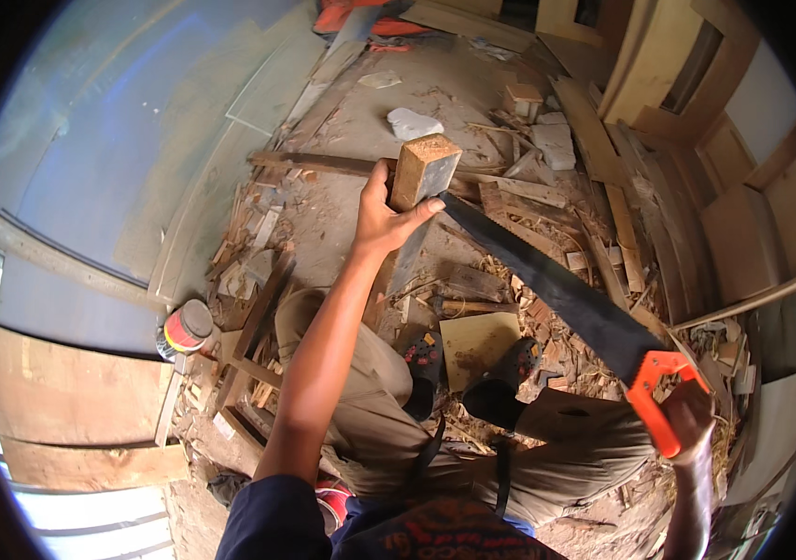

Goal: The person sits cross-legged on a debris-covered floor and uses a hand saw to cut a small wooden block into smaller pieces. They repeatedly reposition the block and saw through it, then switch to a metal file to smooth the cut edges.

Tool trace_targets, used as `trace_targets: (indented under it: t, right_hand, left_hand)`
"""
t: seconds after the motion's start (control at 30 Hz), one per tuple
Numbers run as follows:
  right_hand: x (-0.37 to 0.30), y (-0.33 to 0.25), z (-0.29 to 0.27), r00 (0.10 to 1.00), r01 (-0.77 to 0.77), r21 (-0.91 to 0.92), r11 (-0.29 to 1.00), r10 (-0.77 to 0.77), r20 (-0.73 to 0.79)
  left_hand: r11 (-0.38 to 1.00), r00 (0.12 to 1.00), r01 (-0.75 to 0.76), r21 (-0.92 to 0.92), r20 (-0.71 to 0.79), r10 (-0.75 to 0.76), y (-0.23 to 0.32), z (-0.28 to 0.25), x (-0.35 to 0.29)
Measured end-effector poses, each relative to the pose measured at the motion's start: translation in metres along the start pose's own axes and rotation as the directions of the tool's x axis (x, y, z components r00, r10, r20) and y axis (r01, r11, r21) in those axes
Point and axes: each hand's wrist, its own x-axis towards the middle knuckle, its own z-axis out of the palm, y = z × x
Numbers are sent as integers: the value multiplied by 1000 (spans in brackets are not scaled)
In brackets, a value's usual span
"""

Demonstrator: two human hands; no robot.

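My left hand (391,213) is wrapped round an upright squared wooden post (423,173) near its top end, thumb pointing right. The post's cut end faces up, and its lower part runs down past my wrist. Over at the lower right, my right hand (690,417) grips the orange handle of a hand saw (561,289). Its dark blade slants up and left across the view. The blade's tip reaches the post's right side, close to my left thumb; whether its teeth touch the wood I cannot tell.
Wood offcuts (538,201) and shavings litter the ground around my feet. A hammer (477,305) lies just ahead of a yellowish board (480,345) between my shoes. A paint can (188,327) stands at left. Wooden panels (734,215) lean at right; a white lump (414,123) lies ahead.
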Motion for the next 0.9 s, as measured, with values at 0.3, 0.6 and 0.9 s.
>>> trace_targets:
  t: [0.3, 0.6, 0.9]
  right_hand:
    - [-29, -20, 28, 981, -191, 24, 981, 192, -28]
    - [-133, 15, 103, 494, -806, 247, 538, 841, -221]
    - [-22, 38, 312, 371, -730, 620, 289, 929, 5]
  left_hand:
    - [578, 762, 640, 507, -320, -563, -88, 25, 21]
    - [532, 404, 740, 412, 360, -841, -162, 44, 12]
    - [691, 420, 258, 675, 566, -710, -336, 109, 33]
